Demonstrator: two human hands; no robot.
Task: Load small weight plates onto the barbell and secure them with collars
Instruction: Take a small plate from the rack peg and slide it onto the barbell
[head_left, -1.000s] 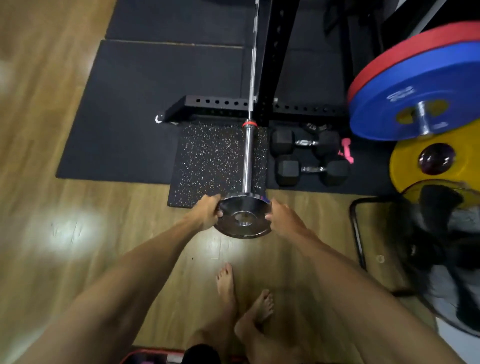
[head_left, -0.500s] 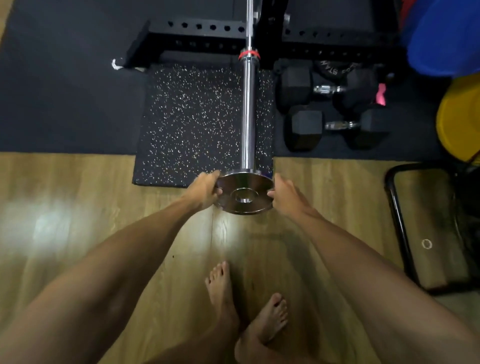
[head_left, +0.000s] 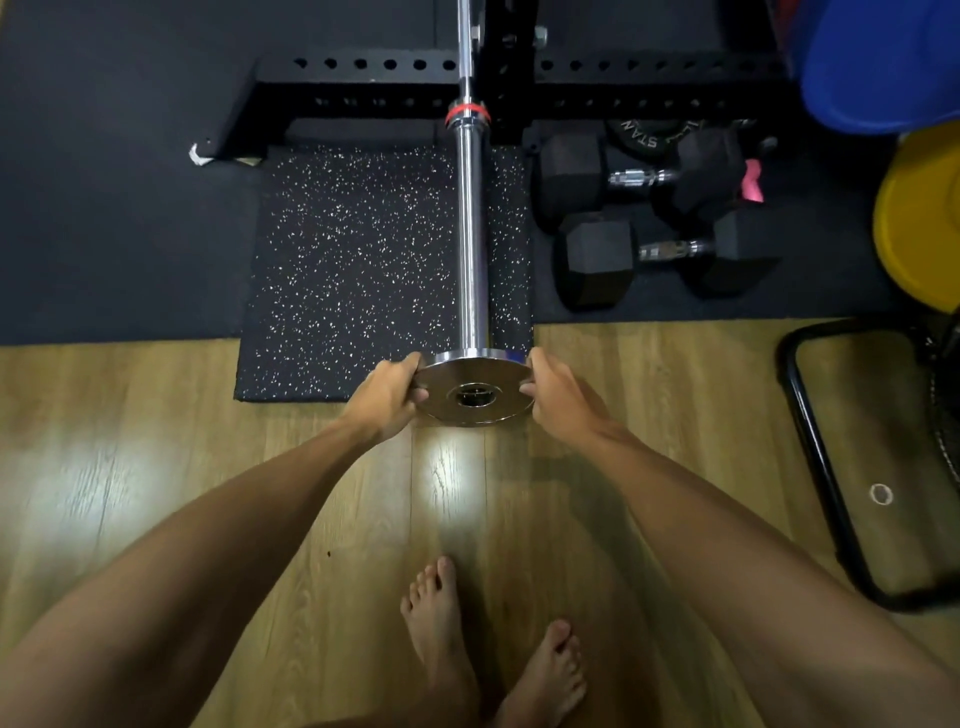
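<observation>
L hand (head_left: 387, 397) & R hand (head_left: 558, 397) gripping chrome plate (head_left: 470, 374) rim, at barbell sleeve (head_left: 471, 234) end

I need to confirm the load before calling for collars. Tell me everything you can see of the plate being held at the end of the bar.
The plate is a small, thin, round disc, apparently polished chrome that mirrors the light, with a round centre hole. Its flat face points toward the camera. It sits at the near end of the bar, with the sleeve tip showing in the hole. The left hand grips its left edge and the right hand its right edge. No collar is visible on it.
</observation>
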